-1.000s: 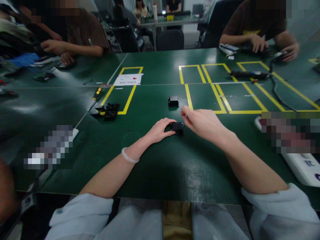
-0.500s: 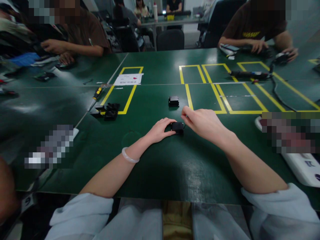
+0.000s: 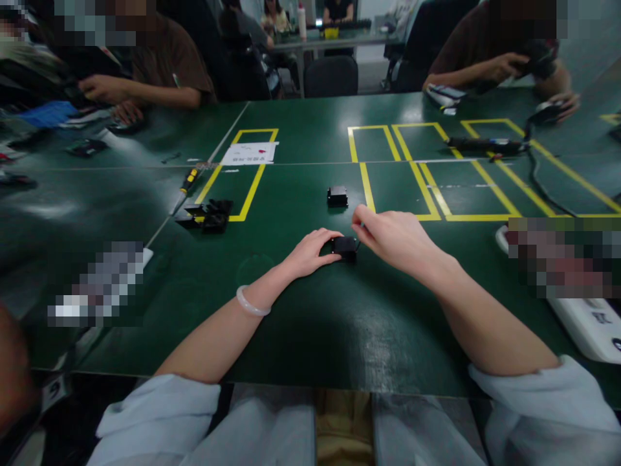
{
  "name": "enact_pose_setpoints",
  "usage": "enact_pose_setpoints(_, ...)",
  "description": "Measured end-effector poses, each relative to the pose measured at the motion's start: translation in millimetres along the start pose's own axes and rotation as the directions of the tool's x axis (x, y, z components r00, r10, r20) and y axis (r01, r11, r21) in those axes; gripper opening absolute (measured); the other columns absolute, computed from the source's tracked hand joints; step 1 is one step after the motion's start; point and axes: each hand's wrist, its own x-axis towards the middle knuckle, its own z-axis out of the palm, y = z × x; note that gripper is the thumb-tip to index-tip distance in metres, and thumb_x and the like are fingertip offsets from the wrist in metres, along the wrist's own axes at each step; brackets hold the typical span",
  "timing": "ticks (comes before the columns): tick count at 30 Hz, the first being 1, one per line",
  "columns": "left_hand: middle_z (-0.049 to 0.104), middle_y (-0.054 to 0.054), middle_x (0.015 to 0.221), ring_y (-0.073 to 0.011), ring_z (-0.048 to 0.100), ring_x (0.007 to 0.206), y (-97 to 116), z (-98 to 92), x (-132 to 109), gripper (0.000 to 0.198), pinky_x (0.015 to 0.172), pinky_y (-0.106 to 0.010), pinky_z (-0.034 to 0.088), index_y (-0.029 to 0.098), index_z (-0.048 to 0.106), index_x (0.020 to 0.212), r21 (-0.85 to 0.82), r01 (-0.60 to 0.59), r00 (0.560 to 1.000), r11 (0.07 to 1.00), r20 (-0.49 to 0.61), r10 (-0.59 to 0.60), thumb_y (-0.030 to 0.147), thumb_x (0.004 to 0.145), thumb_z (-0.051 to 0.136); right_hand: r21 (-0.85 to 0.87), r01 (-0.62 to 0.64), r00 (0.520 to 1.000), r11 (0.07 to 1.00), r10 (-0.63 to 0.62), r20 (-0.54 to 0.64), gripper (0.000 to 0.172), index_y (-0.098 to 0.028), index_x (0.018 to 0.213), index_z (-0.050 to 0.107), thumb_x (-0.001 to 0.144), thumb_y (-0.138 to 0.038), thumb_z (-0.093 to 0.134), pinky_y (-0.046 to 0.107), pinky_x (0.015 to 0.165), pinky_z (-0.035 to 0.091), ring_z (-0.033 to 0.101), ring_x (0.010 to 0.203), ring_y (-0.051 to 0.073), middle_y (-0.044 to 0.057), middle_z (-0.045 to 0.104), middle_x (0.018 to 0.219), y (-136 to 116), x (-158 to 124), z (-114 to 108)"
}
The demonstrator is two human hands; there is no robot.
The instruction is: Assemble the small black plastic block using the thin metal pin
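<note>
A small black box-shaped part (image 3: 345, 248) lies on the green table (image 3: 301, 323) in front of me. My left hand (image 3: 310, 252) rests on the table with its fingers closed around the part's left side. My right hand (image 3: 395, 238) hovers just right of the part, fingers pinched together above its right end; whatever they pinch is too small to make out. A second small black part (image 3: 337, 196) sits farther back, untouched.
A pile of black parts (image 3: 208, 217) and a yellow-handled screwdriver (image 3: 187, 186) lie at the left by yellow tape boxes. A white sheet (image 3: 250, 153) is behind them. A white power strip (image 3: 589, 323) sits at the right. Other people's hands work at the far edge.
My hands and the black part have stayed put. A person at the far right has lifted a hand with a dark object.
</note>
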Motion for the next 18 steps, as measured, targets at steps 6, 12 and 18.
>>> enact_pose_setpoints(6,0.060,-0.007,0.120,-0.0261,0.055,0.112,-0.3,-0.1,-0.6,0.043,0.097,-0.039,0.043,0.023,0.053,0.126,-0.004,0.001,1.000,1.000,0.001,-0.001,0.045,0.091,0.059,0.033,0.024,0.999,0.999,-0.023,-0.045,0.026,-0.020,0.112,0.053,0.095,-0.027,0.034,0.027,0.053,0.022,0.063,0.066,0.018,0.005,0.071,0.083,-0.5,-1.8,0.4)
enact_pose_setpoints(12,0.060,-0.007,0.118,-0.0257,0.056,0.109,-1.0,0.6,-0.5,0.044,0.095,-0.039,0.043,0.022,0.053,0.126,0.007,0.002,1.000,1.000,-0.004,-0.002,0.046,0.090,0.060,0.023,0.018,1.000,1.000,-0.017,-0.023,0.031,-0.020,0.108,0.054,0.099,-0.040,0.032,0.027,0.053,0.022,0.063,0.065,0.019,0.006,0.071,0.079,-1.0,-2.0,-0.5)
enact_pose_setpoints(18,0.059,-0.007,0.121,-0.0264,0.055,0.112,1.1,-0.8,-1.1,0.044,0.097,-0.040,0.043,0.023,0.052,0.127,-0.010,0.017,1.000,1.000,0.007,-0.017,0.046,0.090,0.059,0.022,0.027,0.999,0.999,-0.026,-0.032,0.027,-0.020,0.110,0.053,0.097,-0.031,0.032,0.027,0.053,0.021,0.063,0.064,0.018,0.005,0.070,0.079,-0.4,-1.2,-0.1)
